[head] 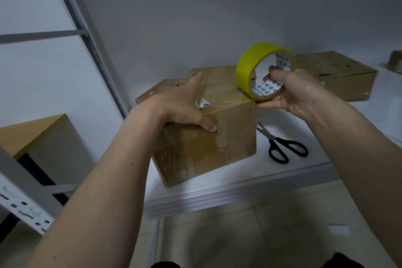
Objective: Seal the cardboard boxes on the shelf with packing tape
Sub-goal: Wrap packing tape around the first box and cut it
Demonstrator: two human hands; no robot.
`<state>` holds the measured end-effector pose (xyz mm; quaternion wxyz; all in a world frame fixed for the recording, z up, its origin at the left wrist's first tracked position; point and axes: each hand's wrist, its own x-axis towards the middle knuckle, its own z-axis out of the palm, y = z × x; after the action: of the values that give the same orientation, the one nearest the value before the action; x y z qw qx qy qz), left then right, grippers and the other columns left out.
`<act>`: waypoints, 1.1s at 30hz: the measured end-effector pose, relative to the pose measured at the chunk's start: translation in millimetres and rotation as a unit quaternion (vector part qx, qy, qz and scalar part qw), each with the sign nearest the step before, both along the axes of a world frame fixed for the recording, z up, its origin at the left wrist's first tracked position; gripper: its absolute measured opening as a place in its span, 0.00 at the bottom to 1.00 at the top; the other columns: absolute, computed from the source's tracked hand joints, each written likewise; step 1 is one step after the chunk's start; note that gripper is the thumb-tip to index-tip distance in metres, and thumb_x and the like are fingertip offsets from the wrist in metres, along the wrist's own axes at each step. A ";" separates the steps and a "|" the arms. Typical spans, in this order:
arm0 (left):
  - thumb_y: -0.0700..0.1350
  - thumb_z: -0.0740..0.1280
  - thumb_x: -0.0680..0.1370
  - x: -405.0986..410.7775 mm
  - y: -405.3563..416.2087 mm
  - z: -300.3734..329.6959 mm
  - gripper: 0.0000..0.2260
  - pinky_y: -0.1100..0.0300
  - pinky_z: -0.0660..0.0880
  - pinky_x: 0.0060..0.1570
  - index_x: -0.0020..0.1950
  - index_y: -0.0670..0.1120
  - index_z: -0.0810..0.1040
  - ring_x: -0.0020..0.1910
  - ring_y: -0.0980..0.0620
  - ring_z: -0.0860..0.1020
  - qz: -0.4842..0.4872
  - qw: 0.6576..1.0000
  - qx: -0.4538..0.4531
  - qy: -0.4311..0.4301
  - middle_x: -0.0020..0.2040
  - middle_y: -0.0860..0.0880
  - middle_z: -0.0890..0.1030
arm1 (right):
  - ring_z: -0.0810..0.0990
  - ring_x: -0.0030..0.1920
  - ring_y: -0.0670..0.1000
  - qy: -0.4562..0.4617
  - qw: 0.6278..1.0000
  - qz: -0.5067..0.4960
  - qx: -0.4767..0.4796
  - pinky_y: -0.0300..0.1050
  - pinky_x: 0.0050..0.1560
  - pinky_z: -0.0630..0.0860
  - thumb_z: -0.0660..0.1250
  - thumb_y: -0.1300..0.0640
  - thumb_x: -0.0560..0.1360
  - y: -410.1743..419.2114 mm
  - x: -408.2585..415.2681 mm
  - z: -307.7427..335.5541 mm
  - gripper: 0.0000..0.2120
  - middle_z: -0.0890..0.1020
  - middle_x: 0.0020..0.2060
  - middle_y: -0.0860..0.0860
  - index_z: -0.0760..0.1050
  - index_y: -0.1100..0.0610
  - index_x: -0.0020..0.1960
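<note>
Two hands work over one cardboard box (208,128) at the front of the white shelf (239,183). Leftmost, the left hand (182,109) lies across the box's top with straight fingers, its thumb pressing down over the near top edge onto the front face; it pins rather than grips. Under and just right of it, clear tape already shines across the top and down the front.

At the box's right top edge the right hand (291,91) grips the yellow tape roll (264,70), fingers curled through the core and round the lower rim. The roll stands on edge, its open core facing the person, its rim touching the box's top.

To do this step well, I judge the left hand should keep the box pinned while the roll draws tape taut along the flap seam.

The box's long axis seems to run from the near left hand away toward the wall. Black-handled scissors (282,146) lie below the right hand; a second box (339,76) sits beyond it.
</note>
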<state>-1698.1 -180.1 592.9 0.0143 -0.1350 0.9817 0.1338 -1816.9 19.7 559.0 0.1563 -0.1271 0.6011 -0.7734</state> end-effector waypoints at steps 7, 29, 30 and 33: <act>0.59 0.79 0.64 4.2 -1.4 -0.4 0.58 0.49 0.65 0.72 0.80 0.61 0.41 0.74 0.47 0.65 0.008 1.000 0.019 0.007 0.78 0.50 0.63 | 0.83 0.43 0.62 0.011 0.999 0.026 0.032 0.60 0.33 0.82 0.60 0.56 0.81 12.2 -9.5 5.3 0.08 0.80 0.47 0.60 0.70 0.61 0.55; 0.60 0.79 0.65 10.2 -3.0 -1.7 0.53 0.46 0.66 0.72 0.79 0.63 0.45 0.73 0.46 0.66 -0.002 1.000 0.022 0.003 0.77 0.52 0.62 | 0.80 0.44 0.61 0.011 0.989 -0.021 0.146 0.59 0.29 0.79 0.61 0.59 0.81 15.0 -33.7 -14.9 0.05 0.75 0.55 0.62 0.69 0.59 0.47; 0.60 0.79 0.65 10.2 -3.2 -1.9 0.53 0.46 0.66 0.72 0.79 0.63 0.46 0.73 0.46 0.66 -0.003 1.000 0.023 0.004 0.77 0.52 0.62 | 0.80 0.44 0.62 0.005 0.990 -0.020 0.143 0.60 0.29 0.79 0.61 0.59 0.81 14.6 -34.9 -15.7 0.05 0.75 0.55 0.62 0.69 0.59 0.47; 0.60 0.79 0.65 10.5 -4.5 -2.1 0.53 0.47 0.65 0.72 0.79 0.62 0.46 0.73 0.47 0.65 -0.007 1.000 0.025 0.003 0.77 0.53 0.62 | 0.80 0.44 0.62 -0.005 0.990 -0.011 0.141 0.59 0.29 0.80 0.61 0.59 0.81 13.6 -39.0 -15.9 0.07 0.76 0.56 0.62 0.68 0.62 0.55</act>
<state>-1687.6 -184.6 590.9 0.0154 -0.1269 0.9789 0.1591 -1855.8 33.3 543.0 0.1670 -0.0932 0.7044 -0.6835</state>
